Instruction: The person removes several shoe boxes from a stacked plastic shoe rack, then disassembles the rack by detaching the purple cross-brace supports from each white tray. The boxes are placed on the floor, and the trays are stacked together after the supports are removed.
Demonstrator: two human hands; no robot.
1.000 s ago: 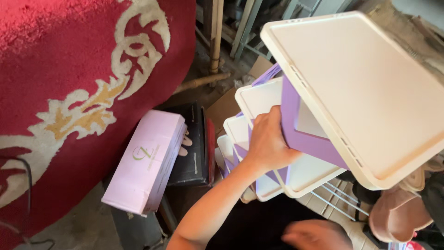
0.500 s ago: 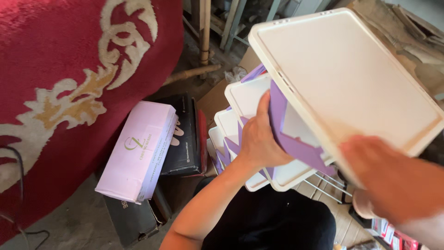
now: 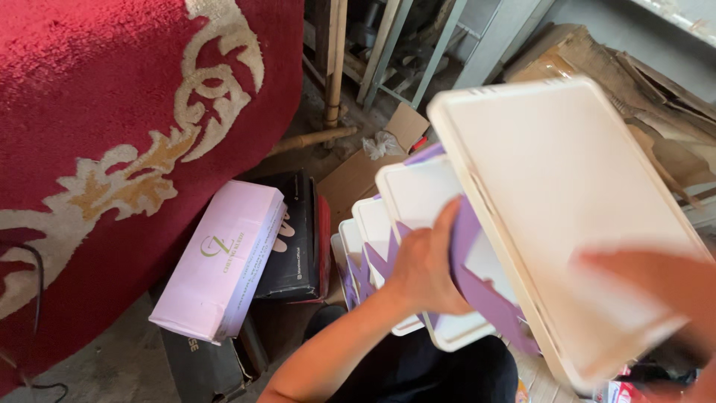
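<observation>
Red carpet [image 3: 112, 112] behind; right hand [image 3: 656, 298] farther onto tray [image 3: 552, 186].

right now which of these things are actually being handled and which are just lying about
In hand:
- large cream tray, right hand laid on it
- stack of white and purple trays, left hand gripping it

Lying about:
- pale pink box
- black box
- red rug
- flattened cardboard
- wooden pole
</observation>
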